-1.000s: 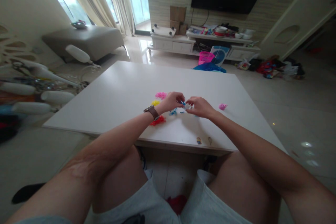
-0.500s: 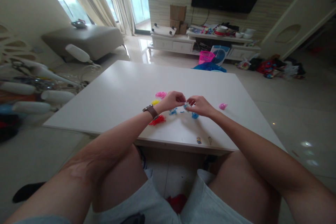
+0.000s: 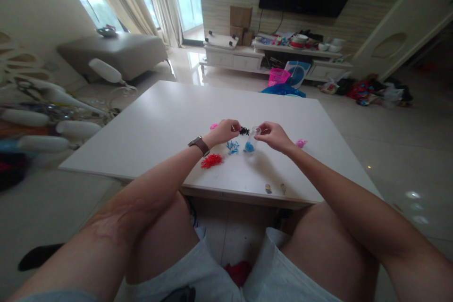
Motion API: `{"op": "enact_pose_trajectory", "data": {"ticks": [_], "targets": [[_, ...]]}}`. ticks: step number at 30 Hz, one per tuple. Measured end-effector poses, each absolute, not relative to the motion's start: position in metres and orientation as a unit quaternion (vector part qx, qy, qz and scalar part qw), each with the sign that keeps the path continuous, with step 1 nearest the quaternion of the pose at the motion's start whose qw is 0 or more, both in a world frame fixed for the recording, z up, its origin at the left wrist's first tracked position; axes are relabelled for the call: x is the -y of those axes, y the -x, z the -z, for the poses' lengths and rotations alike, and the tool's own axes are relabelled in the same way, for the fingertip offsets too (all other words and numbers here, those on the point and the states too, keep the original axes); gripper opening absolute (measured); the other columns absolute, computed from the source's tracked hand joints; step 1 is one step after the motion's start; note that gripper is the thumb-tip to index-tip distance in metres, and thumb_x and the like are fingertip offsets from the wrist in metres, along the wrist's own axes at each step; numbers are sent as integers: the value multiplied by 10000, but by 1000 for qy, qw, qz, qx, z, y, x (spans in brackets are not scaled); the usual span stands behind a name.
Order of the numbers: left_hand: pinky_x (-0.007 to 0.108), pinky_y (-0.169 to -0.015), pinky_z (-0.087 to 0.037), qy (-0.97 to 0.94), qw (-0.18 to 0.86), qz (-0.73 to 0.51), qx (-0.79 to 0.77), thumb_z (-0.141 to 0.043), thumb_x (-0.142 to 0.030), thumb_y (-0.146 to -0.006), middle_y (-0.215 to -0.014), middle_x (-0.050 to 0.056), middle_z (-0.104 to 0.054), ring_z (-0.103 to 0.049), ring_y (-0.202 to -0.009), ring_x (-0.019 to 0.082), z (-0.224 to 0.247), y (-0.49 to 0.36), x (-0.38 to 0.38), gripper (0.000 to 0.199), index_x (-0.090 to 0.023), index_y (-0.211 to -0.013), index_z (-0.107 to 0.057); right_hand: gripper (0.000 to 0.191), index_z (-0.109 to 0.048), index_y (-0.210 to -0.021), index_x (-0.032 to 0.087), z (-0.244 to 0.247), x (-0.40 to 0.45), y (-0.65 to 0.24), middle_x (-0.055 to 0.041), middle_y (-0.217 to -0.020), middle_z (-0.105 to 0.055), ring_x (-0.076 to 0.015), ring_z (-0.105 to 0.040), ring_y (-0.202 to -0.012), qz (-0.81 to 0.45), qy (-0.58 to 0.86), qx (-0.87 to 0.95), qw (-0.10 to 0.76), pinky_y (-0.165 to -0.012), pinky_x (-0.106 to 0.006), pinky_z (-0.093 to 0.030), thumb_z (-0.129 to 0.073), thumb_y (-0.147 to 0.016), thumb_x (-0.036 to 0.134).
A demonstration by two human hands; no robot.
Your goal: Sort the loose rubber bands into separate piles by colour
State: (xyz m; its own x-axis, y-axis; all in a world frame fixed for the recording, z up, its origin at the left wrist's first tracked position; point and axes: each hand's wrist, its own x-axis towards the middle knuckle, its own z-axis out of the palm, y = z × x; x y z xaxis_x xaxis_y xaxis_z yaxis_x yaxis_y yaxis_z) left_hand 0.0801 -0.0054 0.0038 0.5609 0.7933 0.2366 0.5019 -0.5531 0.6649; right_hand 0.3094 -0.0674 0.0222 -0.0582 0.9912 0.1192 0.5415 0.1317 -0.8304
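My right hand point(image 3: 272, 136) grips the rim of a small clear plastic bottle point(image 3: 253, 138), which stands a little tilted with blue pieces point(image 3: 249, 147) at its bottom. To the left of its mouth, my left hand point(image 3: 228, 131) has its fingers pinched together; anything between them is too small to make out. Beside those fingertips lies a heap of small black pieces point(image 3: 244, 130). Loose blue strips point(image 3: 232, 146) are scattered below the left hand. Nearer to me sits a pile of red pieces point(image 3: 212, 161). Some pink pieces point(image 3: 213, 126) show behind my left wrist.
A pink object point(image 3: 300, 143) lies on the white table point(image 3: 170, 118), right of my right hand. Two small flat figures point(image 3: 268, 188) rest near the front edge. Beyond the table stand a pink basket point(image 3: 278, 76) and a low white cabinet point(image 3: 222, 59).
My hands have drawn apart, the left one moving left and slightly away from me. The bottle and black heap now show clearly. My left arm now hides the yellow pieces.
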Motion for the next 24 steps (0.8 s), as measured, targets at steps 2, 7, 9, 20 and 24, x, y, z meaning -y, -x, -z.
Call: {"op": "enact_pose_trajectory", "data": {"ticks": [2, 7, 9, 20, 24], "targets": [[250, -688, -495, -866, 260, -173, -391, -687, -109, -736, -870, 54, -742, -662, -750, 160, 5, -73, -1, 144, -141, -869, -729, 236, -671, -831, 166, -23, 68, -310, -52, -827, -742, -198, -711, -769, -312, 582, 655, 368, -683, -302, -565, -801, -673, 284], [254, -712, -499, -882, 234, -64, -403, -848, -229, -620, -1009, 76, -746, -680, -833, 206, 27, -67, -2, 451, -159, -1051, -735, 241, -673, -839, 166, -25, 69, -310, -52, -833, -742, -199, -712, -773, -293, 588, 662, 360, -678, -299, -559, -804, -670, 280], [262, -747, -505, -891, 213, -45, -399, -888, -263, -565, -1043, 81, -735, -679, -876, 226, 33, -71, 1, 569, -172, -1103, -725, 235, -675, -839, 167, -25, 70, -309, -51, -835, -744, -199, -713, -776, -286, 588, 668, 356, -682, -300, -558, -802, -674, 276], [249, -667, -482, -886, 214, -60, -407, -766, -98, -659, -944, 94, -754, -679, -786, 200, 49, -80, -3, 367, -131, -1022, -725, 223, -683, -844, 168, -24, 70, -310, -41, -828, -743, -191, -707, -766, -252, 593, 688, 334, -683, -290, -541, -797, -680, 267], [222, -616, -455, -879, 246, -56, -405, -759, -103, -674, -898, 60, -744, -661, -736, 166, 47, -77, -8, 369, -137, -1040, -722, 225, -686, -849, 168, -24, 70, -311, -38, -830, -742, -188, -706, -767, -251, 593, 690, 330, -684, -285, -534, -797, -680, 269]]}}
